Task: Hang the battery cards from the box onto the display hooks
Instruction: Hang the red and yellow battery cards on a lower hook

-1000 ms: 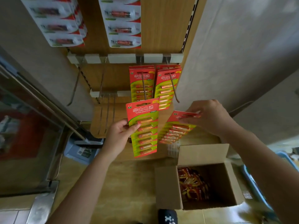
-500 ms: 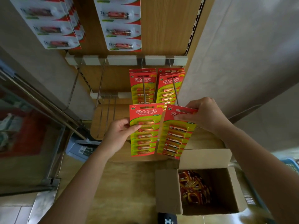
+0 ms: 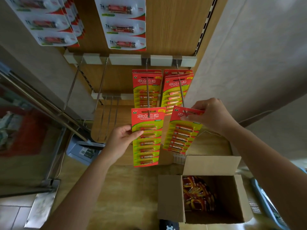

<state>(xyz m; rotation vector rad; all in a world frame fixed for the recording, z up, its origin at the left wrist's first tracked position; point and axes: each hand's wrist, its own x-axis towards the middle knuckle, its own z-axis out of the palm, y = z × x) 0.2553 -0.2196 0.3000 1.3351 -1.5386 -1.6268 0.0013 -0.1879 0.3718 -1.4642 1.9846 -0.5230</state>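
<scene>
My left hand (image 3: 122, 140) pinches the left edge of a red and green battery card (image 3: 147, 137), whose top slot sits at the tip of the left display hook (image 3: 147, 90). My right hand (image 3: 214, 116) pinches the top of a second battery card (image 3: 181, 133), tilted, with its slot at the tip of the right display hook (image 3: 180, 90). Several cards (image 3: 147, 83) hang further back on both hooks. The open cardboard box (image 3: 171, 198) at the lower right holds more cards (image 3: 197, 195).
Bare hooks (image 3: 101, 85) stick out to the left of the filled ones. White battery blister packs (image 3: 123, 25) hang on the wooden panel above. A glass-fronted cabinet (image 3: 25, 130) stands at the left, a blue basket (image 3: 269, 206) right of the box.
Both hands have raised their cards towards the hook tips. The right card, which was tilted flat and lower, now hangs nearly upright at the right hook's tip.
</scene>
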